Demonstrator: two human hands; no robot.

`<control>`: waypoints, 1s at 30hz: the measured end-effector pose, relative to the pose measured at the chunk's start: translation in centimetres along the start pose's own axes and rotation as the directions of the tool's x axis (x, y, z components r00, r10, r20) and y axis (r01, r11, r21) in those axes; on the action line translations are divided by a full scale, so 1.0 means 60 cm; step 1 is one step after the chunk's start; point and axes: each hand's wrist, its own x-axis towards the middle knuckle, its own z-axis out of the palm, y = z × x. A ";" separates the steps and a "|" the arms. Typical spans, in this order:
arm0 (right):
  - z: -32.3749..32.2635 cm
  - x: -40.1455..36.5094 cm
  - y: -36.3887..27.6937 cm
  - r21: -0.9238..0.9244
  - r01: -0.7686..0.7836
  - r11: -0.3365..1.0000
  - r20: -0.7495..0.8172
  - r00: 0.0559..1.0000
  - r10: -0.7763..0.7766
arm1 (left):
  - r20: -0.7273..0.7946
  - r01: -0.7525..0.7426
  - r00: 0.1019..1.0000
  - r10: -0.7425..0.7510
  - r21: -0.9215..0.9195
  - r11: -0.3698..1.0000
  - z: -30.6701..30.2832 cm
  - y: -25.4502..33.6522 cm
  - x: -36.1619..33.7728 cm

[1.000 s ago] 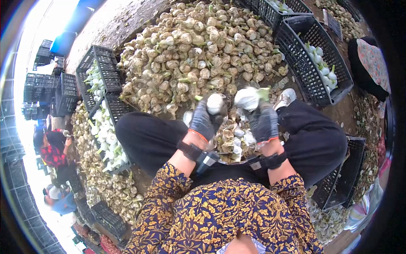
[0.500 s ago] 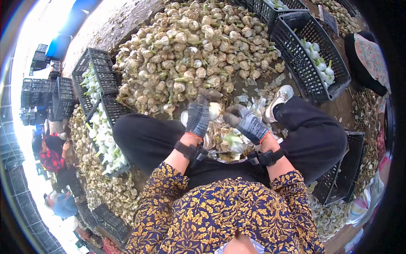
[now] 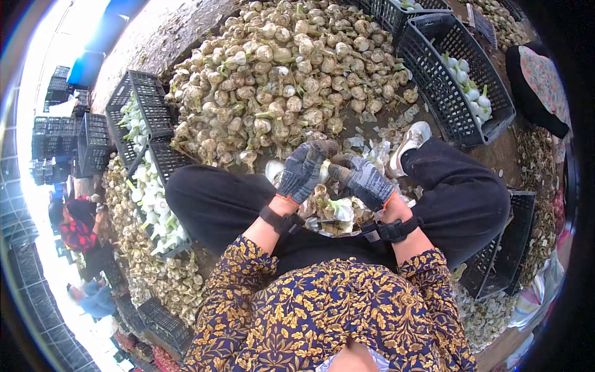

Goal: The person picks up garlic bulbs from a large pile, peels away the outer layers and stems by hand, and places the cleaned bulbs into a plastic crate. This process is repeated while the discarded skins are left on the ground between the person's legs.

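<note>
My left hand [image 3: 305, 168], in a grey knit glove, curls round a garlic bulb [image 3: 324, 171] that is mostly covered by the fingers. Close against it on the right, my right hand [image 3: 362, 180], gloved too, has its fingers bent in at the same bulb. Beneath both hands, loose peelings and a white-green piece [image 3: 341, 211] lie between my legs. Another pale bulb [image 3: 273, 170] sits just left of my left hand. Beyond the hands rises a large heap of unpeeled garlic [image 3: 279, 74].
Black crates with white bulbs stand at the left [image 3: 158, 162] and upper right [image 3: 427, 80]. An empty-looking crate [image 3: 496, 266] is at the right. Co-workers show at the far left [image 3: 79, 232] and right edge [image 3: 545, 87]. More garlic [image 3: 149, 266] lies at the left.
My hands have drawn closer together, and my left hand has turned inward over the bulb, which shows less than before. The co-worker at the left has shifted slightly.
</note>
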 end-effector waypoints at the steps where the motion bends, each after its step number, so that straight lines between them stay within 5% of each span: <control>1: -0.001 0.003 0.009 -0.063 0.055 0.997 0.016 0.998 -0.054 | -0.013 0.031 0.999 -0.031 -0.064 0.997 0.000 0.003 0.001; 3: 0.001 0.005 0.017 -0.122 0.110 0.986 0.036 0.994 -0.106 | -0.024 0.062 0.998 -0.066 -0.128 0.990 -0.002 0.002 0.000; 6: 0.005 0.000 0.016 -0.221 0.153 0.963 -0.036 0.986 -0.165 | -0.045 -0.108 0.992 0.115 0.138 0.985 -0.008 -0.002 -0.003; 8: 0.008 -0.007 0.007 -0.169 0.144 0.975 -0.110 0.980 -0.164 | 0.007 0.206 0.978 -0.207 -0.087 0.975 -0.012 0.007 -0.003; 9: 0.008 -0.005 0.007 -0.169 0.145 0.975 -0.109 0.980 -0.165 | 0.006 0.206 0.978 -0.206 -0.087 0.975 -0.011 -0.004 -0.002; 11: 0.008 -0.001 0.009 0.110 -0.021 0.994 -0.075 0.997 0.030 | 0.067 0.433 0.895 -0.440 0.103 0.896 -0.010 -0.029 0.003; 12: 0.008 -0.004 0.001 0.004 0.054 0.999 -0.142 0.988 -0.053 | 0.067 0.432 0.896 -0.440 0.104 0.896 -0.006 -0.029 0.001; 13: 0.010 -0.005 -0.001 0.004 0.054 0.999 -0.143 0.988 -0.053 | -0.057 0.248 0.968 -0.244 0.075 0.966 0.004 -0.027 -0.004; 14: 0.011 -0.006 -0.003 0.113 0.098 0.989 -0.167 0.983 -0.078 | -0.184 0.052 0.982 -0.038 0.071 0.996 0.010 -0.019 -0.006; 15: 0.012 -0.006 -0.005 0.217 0.144 0.965 -0.192 0.976 -0.103 | -0.188 0.051 0.982 -0.037 0.070 0.996 0.008 0.000 -0.001; 16: 0.013 -0.004 0.001 0.184 0.201 0.962 -0.213 0.964 -0.161 | -0.137 0.370 0.901 -0.412 -0.255 0.893 0.005 0.020 0.003; 17: 0.012 -0.005 -0.001 0.184 0.202 0.962 -0.211 0.964 -0.162 | 0.031 0.614 0.708 -0.705 -0.519 0.594 0.004 0.033 0.006; 18: 0.009 -0.008 -0.006 0.259 0.149 0.954 -0.207 0.974 -0.095 | 0.092 0.586 0.667 -0.739 -0.678 0.445 0.009 0.021 0.007; 19: 0.006 -0.011 -0.014 0.331 0.095 0.939 -0.197 0.980 -0.030 | 0.090 0.584 0.668 -0.739 -0.679 0.445 0.009 0.015 0.009; 21: 0.001 -0.017 -0.027 0.274 0.130 0.953 -0.227 0.972 -0.068 | 0.182 0.456 0.652 -0.736 -0.870 0.189 0.007 0.002 0.011; 25: -0.019 -0.026 -0.046 0.619 0.078 0.782 -0.167 0.985 0.034 | 0.222 0.414 0.571 -0.790 -0.909 0.044 -0.007 -0.019 0.015; 27: -0.032 -0.025 -0.047 0.350 -0.056 0.935 0.020 0.998 0.053 | 0.250 0.366 0.601 -0.760 -0.930 -0.016 -0.010 -0.041 0.012; 28: -0.032 -0.017 -0.012 -0.383 0.433 0.816 0.046 0.891 -0.451 | 0.266 0.385 0.583 -0.768 -0.923 -0.028 -0.011 -0.052 0.010; 29: -0.030 -0.017 -0.002 -0.804 0.494 0.331 0.268 0.799 -0.539 | 0.285 0.405 0.563 -0.776 -0.913 -0.042 -0.013 -0.054 0.012; 30: -0.020 -0.020 0.006 -0.782 0.286 0.553 0.047 0.913 -0.406 | 0.333 0.421 0.581 -0.743 -0.904 -0.075 -0.012 -0.055 0.009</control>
